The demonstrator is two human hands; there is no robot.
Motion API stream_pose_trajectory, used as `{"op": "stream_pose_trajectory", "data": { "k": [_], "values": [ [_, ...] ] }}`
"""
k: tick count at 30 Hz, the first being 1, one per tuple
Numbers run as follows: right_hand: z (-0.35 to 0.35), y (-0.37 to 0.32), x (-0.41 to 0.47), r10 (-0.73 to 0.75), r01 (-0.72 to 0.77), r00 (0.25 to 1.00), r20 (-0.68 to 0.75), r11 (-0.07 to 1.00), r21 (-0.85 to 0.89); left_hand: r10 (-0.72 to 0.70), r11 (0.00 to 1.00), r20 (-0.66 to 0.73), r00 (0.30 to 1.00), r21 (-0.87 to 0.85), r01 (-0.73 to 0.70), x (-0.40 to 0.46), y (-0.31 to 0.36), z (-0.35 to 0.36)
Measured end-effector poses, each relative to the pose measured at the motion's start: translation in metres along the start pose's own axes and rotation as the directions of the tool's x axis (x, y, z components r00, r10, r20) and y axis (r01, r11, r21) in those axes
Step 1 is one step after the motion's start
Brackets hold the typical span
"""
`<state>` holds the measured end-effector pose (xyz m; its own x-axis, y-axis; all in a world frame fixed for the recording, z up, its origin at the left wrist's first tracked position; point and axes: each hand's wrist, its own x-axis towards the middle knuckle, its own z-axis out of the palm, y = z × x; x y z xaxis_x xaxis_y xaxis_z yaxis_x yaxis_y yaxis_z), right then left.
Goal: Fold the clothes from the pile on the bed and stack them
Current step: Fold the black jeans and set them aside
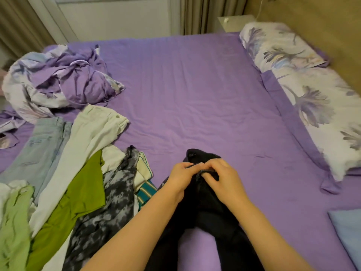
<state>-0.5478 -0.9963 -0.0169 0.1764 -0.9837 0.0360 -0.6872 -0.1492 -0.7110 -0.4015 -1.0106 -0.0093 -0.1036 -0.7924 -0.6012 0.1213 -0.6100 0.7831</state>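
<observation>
A pair of dark trousers (207,208) is laid on the purple bed (195,98), waist away from the person, legs spread toward the near edge. The waistband is pinched by the left hand (181,178) and the right hand (222,178), fingers curled together at its middle. The pile of clothes (78,182) is heaped just to the left, with a crumpled duvet (58,81) beyond it.

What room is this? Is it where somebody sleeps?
Yes, most likely a bedroom. There is a big bed with a purple sheet, flowery pillows by the headboard, and curtains at the far wall.
</observation>
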Motion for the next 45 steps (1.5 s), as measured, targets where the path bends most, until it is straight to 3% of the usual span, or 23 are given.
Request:
{"op": "stream_pose_trajectory", "data": {
  "k": [5,10,13,16,21,27,30,32,35,38,41,45],
  "values": [
    [-0.021,-0.032,-0.042,0.007,-0.009,0.998,-0.062,0.999,-0.042,0.096,0.995,-0.004,0.995,0.034,-0.096,-0.059,0.006,0.006],
    [-0.053,-0.053,-0.070,0.020,-0.019,0.999,0.027,1.000,-0.024,0.149,0.960,0.128,0.981,0.220,-0.175,-0.106,0.012,0.000],
    [-0.070,-0.065,-0.081,0.020,-0.014,0.994,0.103,0.999,-0.051,0.209,0.847,0.250,0.945,0.437,-0.303,-0.130,0.012,-0.002],
    [-0.089,-0.076,-0.084,0.035,-0.023,0.982,0.188,0.998,-0.067,0.297,0.728,0.226,0.928,0.576,-0.373,-0.149,0.012,0.005],
    [-0.125,-0.093,-0.089,-0.003,-0.022,0.930,0.368,0.998,0.062,0.385,0.692,0.142,0.912,0.609,-0.388,-0.176,0.015,0.019],
    [-0.162,-0.103,-0.104,-0.074,-0.005,0.904,0.422,0.983,0.182,0.381,0.795,0.087,0.921,0.478,-0.374,-0.207,0.019,0.042],
    [-0.167,-0.103,-0.118,-0.129,0.149,0.894,0.428,0.989,-0.012,0.348,0.787,0.087,0.934,0.514,-0.341,-0.218,0.014,0.054],
    [-0.167,-0.102,-0.128,-0.241,0.359,0.884,0.400,0.898,-0.252,0.342,0.766,0.083,0.936,0.553,-0.328,-0.224,0.009,0.064],
    [-0.169,-0.099,-0.139,-0.387,0.502,0.850,0.358,0.803,-0.323,0.355,0.735,0.089,0.930,0.588,-0.337,-0.234,0.008,0.080],
    [-0.175,-0.097,-0.145,-0.383,0.464,0.863,0.329,0.859,-0.216,0.376,0.711,0.080,0.923,0.614,-0.343,-0.243,0.011,0.091],
    [-0.189,-0.093,-0.147,-0.270,0.265,0.890,0.369,0.962,0.064,0.349,0.752,0.084,0.933,0.569,-0.332,-0.254,0.016,0.096],
    [-0.208,-0.084,-0.143,-0.261,0.117,0.854,0.450,0.939,0.324,0.273,0.824,0.166,0.948,0.468,-0.319,-0.270,0.023,0.093]
  ]
}}
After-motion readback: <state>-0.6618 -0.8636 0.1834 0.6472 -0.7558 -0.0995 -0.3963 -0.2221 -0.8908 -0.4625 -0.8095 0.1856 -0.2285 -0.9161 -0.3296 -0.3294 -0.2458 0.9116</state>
